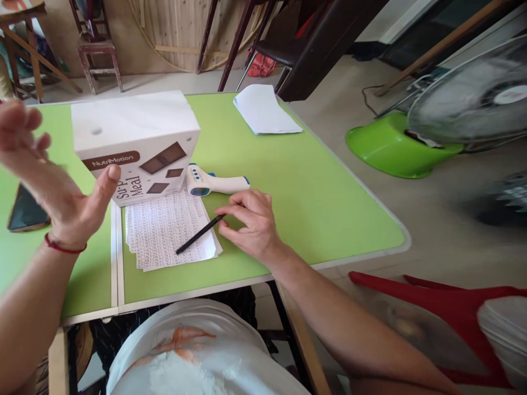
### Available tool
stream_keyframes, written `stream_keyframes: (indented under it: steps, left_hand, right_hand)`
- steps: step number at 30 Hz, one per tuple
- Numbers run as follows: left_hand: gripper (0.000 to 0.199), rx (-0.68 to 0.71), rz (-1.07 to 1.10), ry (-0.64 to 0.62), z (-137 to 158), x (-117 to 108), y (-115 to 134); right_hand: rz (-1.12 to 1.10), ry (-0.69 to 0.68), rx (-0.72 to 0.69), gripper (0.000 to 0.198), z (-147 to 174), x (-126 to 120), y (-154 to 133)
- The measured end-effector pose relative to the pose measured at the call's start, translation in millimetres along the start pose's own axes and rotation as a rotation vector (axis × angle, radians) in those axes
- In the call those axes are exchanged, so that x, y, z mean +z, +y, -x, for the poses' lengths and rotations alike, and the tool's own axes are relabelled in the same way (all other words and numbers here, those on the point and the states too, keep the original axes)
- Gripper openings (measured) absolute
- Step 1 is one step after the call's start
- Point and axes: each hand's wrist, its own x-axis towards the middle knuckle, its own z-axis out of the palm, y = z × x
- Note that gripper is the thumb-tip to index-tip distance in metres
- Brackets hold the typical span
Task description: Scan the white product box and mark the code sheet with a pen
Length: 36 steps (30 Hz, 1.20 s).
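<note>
My left hand [61,186] is raised at the left, fingers and thumb spread, holding nothing; a red cord circles its wrist. Between the thumb and fingertips of my right hand [253,225] is one end of a black pen [199,235]. The pen slants over a stack of handwritten sheets [162,236]; whether its far tip touches the paper I cannot tell. Behind the sheets stands a white box [135,120] with brown NutriMotion printing. A white and blue infrared thermometer [218,185] lies just beyond my right hand, beside the box.
On the green folding table [321,208] are a phone [28,208] at the left and folded white paper [265,112] at the far edge. To the right stand a fan [465,104], a green plastic stool [382,145] and a red chair [448,307].
</note>
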Motion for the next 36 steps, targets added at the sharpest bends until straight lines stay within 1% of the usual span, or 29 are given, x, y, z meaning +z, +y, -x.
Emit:
stream_keyframes:
  steps: [1, 2, 3, 5, 7, 9, 10, 12, 15, 17, 19, 21, 22, 24, 26, 30, 33, 34, 36]
  left_hand:
    - [0.11, 0.045, 0.066, 0.009, -0.7, 2.6, -4.9]
    - [0.111, -0.012, 0.189, -0.07, -0.7, 5.4, -6.8]
    - [0.108, -0.067, 0.288, -0.107, 0.1, 7.9, -6.4]
    - [0.095, -0.25, 0.421, -0.27, 2.9, 10.8, -1.6]
    - [0.079, -0.4, 0.442, -0.427, 7.1, 10.9, 3.1]
    - [0.067, -0.475, 0.43, -0.531, 11.6, 10.0, 4.3]
    - [0.063, -0.488, 0.426, -0.552, 13.6, 9.9, 3.9]
    - [0.058, -0.489, 0.415, -0.526, 16.1, 10.3, 2.8]
    - [0.064, -0.496, 0.354, -0.442, 16.2, 11.7, 4.9]
    - [0.069, -0.511, 0.33, -0.398, 15.4, 11.9, 7.9]
    - [0.065, -0.534, 0.35, -0.375, 15.2, 11.2, 10.2]
    - [0.059, -0.592, 0.413, -0.379, 15.8, 10.2, 12.0]
    - [0.056, -0.633, 0.455, -0.404, 16.0, 9.7, 13.1]
    - [0.051, -0.722, 0.541, -0.501, 15.5, 9.0, 17.1]
    - [0.049, -0.766, 0.592, -0.601, 13.6, 8.7, 22.7]
    - [0.047, -0.731, 0.579, -0.699, 8.4, 7.5, 30.1]
    - [0.043, -0.677, 0.568, -0.773, 5.0, 5.1, 29.6]
    - [0.042, -0.656, 0.562, -0.794, 3.5, 4.1, 29.6]
    - [0.043, -0.611, 0.555, -0.826, 0.1, 2.3, 31.0]
  right_hand:
    - [0.001, -0.013, -0.009, 0.014, 0.4, 0.1, 0.1]
    - [-0.001, -0.031, -0.018, 0.015, 0.9, 0.4, 0.4]
    - [-0.007, -0.052, -0.025, 0.016, 1.5, 0.8, 0.9]
    - [-0.027, -0.094, -0.036, 0.017, 2.7, 1.5, 1.9]
    - [-0.064, -0.135, -0.048, 0.018, 3.3, 1.6, 2.4]
    - [-0.113, -0.168, -0.068, 0.018, 2.8, 0.8, 1.8]
    - [-0.137, -0.182, -0.082, 0.018, 2.2, 0.2, 1.0]
    - [-0.176, -0.195, -0.106, 0.015, 0.7, -1.1, -1.1]
    - [-0.204, -0.185, -0.121, 0.008, -1.3, -1.8, -4.0]
    - [-0.209, -0.175, -0.122, 0.008, -1.9, -1.5, -4.8]
    - [-0.207, -0.171, -0.123, 0.009, -2.1, -0.7, -4.5]
    - [-0.202, -0.172, -0.119, 0.008, -2.1, 0.3, -3.6]
    - [-0.201, -0.175, -0.116, 0.008, -2.1, 0.8, -3.1]
    - [-0.207, -0.182, -0.109, 0.009, -2.0, 1.6, -2.4]
    - [-0.213, -0.195, -0.101, 0.01, -1.4, 2.0, -2.4]
    - [-0.189, -0.196, -0.048, 0.011, -0.3, 0.4, -1.8]
    - [-0.095, -0.136, 0.066, 0.006, -6.1, -1.6, 4.1]
    - [-0.049, -0.136, 0.104, 0.007, -10.9, -1.9, 7.5]
    - [0.043, -0.204, 0.153, 0.025, -25.1, -1.5, 15.3]
